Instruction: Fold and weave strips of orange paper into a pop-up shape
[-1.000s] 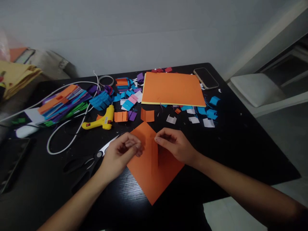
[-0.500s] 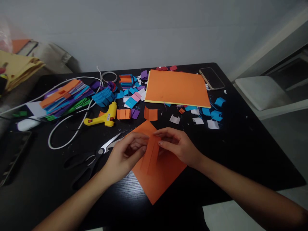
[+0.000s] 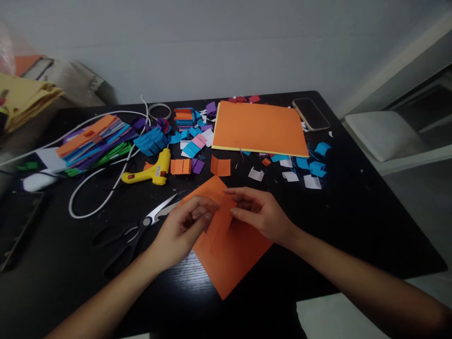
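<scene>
A folded orange paper strip [image 3: 221,223] with lengthwise creases is tilted above a larger orange paper sheet [image 3: 228,275], which lies cornerwise on the table. My right hand [image 3: 263,214] pinches the strip's upper right side between thumb and fingers. At its left edge, my left hand [image 3: 183,230] has curled fingers, with the thumb against the strip; the fingertips are partly hidden. Black-handled scissors [image 3: 146,221] lie with blades spread beside my left hand. Just beyond the sheet rests a small creased orange paper piece [image 3: 221,166].
A yellow glue gun [image 3: 160,167] lies left of centre near a looping white cable [image 3: 72,197]. Bundles of coloured paper strips [image 3: 95,141] sit farther left. Stacked orange sheets [image 3: 261,127], a phone [image 3: 310,114] and scattered blue scraps [image 3: 318,168] occupy the back right.
The strip has tilted and turned slightly between my hands, its lower end shifting left. My right hand has moved a little left; the view has shifted slightly.
</scene>
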Motion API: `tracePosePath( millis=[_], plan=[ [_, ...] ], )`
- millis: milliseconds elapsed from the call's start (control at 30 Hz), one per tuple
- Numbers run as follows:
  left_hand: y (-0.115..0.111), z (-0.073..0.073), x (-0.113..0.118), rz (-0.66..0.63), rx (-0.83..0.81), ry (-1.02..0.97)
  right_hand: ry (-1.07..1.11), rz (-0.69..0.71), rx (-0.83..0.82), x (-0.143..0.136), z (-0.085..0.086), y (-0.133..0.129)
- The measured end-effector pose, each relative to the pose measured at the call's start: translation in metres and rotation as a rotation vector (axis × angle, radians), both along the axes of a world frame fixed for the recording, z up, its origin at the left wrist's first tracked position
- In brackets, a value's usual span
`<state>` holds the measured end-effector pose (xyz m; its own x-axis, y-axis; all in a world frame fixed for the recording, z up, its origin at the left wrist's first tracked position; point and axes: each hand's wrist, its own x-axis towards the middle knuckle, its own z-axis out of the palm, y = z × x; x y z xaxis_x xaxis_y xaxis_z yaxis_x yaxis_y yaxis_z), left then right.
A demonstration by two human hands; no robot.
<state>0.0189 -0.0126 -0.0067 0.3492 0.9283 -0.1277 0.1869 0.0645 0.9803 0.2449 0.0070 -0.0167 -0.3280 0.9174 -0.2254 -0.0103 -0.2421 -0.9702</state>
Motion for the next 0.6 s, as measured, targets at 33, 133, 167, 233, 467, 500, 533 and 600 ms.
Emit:
tracePosePath(
  millis=[33, 133, 167, 233, 467, 500, 533, 600],
  plan=[
    [-0.0001, 0.0008, 0.0001, -0.005, -0.002, -0.008, 0.008, 0.011, -0.02, 0.0003, 0.0001, 0.0001],
    [-0.0008, 0.002, 0.0014, -0.005, -0.007, -0.051, 0.037, 0.028, -0.056, 0.0005, -0.0001, 0.0003],
    [-0.0009, 0.002, 0.0019, -0.005, -0.01, -0.066, 0.045, 0.027, -0.055, 0.0003, -0.0002, 0.0004],
    [-0.001, 0.0017, 0.0028, 0.001, -0.017, -0.091, 0.06, 0.029, -0.042, -0.0005, -0.0006, 0.0003],
    [0.0, 0.0012, 0.0027, 0.019, 0.046, -0.052, 0.13, 0.081, -0.058, -0.0021, -0.0019, -0.0006],
    [0.0, 0.0012, 0.0025, 0.016, 0.062, -0.034, 0.13, 0.078, -0.056, -0.0021, -0.0023, -0.0006],
    [0.0, 0.0012, 0.0023, 0.015, 0.077, -0.021, 0.127, 0.074, -0.056, -0.0021, -0.0027, -0.0007],
    [0.0, 0.0012, 0.0017, 0.013, 0.095, -0.011, 0.123, 0.067, -0.072, -0.0024, -0.0037, -0.0009]
  ],
)
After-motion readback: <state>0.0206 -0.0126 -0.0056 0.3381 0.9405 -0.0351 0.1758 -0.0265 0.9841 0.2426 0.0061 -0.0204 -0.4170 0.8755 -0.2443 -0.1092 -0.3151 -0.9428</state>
